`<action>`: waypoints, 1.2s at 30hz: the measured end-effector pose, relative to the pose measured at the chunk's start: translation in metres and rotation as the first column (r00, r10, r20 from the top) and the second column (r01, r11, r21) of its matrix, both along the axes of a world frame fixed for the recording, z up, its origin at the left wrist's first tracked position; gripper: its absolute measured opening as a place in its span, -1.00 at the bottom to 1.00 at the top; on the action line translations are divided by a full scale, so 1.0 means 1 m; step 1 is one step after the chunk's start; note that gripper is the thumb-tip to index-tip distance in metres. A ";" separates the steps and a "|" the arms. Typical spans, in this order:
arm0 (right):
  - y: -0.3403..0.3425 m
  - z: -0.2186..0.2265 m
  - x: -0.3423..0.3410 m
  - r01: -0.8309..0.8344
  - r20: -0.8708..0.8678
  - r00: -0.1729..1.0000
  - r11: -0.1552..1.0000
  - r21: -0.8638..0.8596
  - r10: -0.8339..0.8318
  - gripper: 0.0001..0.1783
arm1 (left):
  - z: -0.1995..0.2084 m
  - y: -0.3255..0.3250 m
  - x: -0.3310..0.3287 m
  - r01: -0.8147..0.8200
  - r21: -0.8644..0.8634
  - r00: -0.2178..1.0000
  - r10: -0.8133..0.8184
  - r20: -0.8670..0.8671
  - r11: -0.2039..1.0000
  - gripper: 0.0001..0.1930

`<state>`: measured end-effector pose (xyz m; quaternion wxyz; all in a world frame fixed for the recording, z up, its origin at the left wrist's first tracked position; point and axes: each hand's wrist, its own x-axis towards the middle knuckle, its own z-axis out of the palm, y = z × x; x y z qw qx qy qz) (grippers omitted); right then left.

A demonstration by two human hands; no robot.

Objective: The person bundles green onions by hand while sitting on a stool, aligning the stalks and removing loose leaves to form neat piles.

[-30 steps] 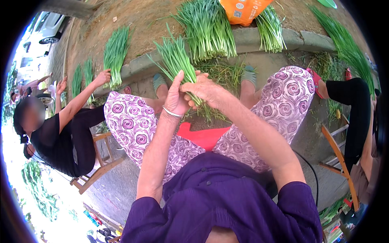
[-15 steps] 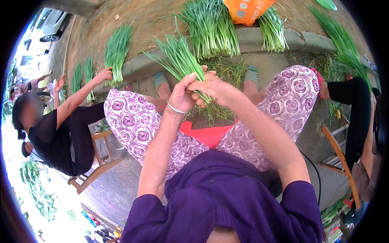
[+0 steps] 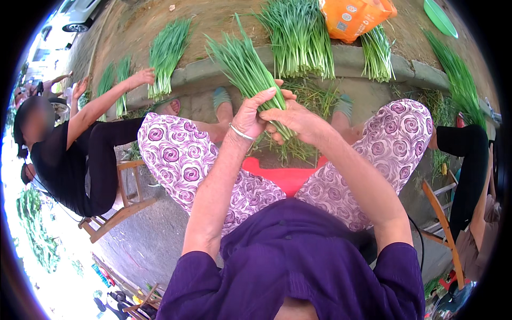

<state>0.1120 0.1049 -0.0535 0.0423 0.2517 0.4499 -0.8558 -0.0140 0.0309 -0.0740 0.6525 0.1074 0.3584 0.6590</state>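
A bunch of green chives (image 3: pixel 242 61) is held between my two hands above my lap, leaf tips pointing up and left, pale stem ends toward me. My left hand (image 3: pixel 255 113) wraps its left side near the lower stems, thumb on top. From the right, my right hand (image 3: pixel 296 120) closes round the same stems, fingers touching the left hand. Some fingertips are hidden behind the bunch. Beneath the hands lie loose green and yellowed trimmings (image 3: pixel 312 96) on the ground.
Beyond a stone curb (image 3: pixel 352 58) lie a large chive pile (image 3: pixel 301 42), smaller piles, an orange bag (image 3: pixel 357 18) and a green basin (image 3: pixel 440 18). A red seat (image 3: pixel 282 178) shows between my legs. Left, a person in black (image 3: pixel 66 154) sits on a wooden chair, one hand by a chive pile (image 3: pixel 168 53).
The view has shifted, so the scene sits lower. Both hands still hold the chives, whose leaves look straighter and closer together. The left person's hand has moved up along their pile.
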 end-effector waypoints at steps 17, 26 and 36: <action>0.004 -0.015 -0.004 -0.011 -0.031 0.999 0.991 -0.132 0.007 -0.73 | -0.005 0.003 -0.004 0.000 -0.009 0.998 -0.001 -0.068 1.000 -0.60; 0.000 -0.014 -0.005 0.002 -0.030 1.000 1.000 -0.012 -0.002 -0.69 | -0.002 0.002 -0.005 0.022 0.037 0.978 -0.014 -0.207 0.999 -0.54; 0.002 -0.011 -0.004 -0.089 -0.048 0.995 0.995 -0.035 0.087 -0.65 | 0.008 0.003 -0.011 -0.043 0.015 0.997 0.044 -0.070 0.999 -0.59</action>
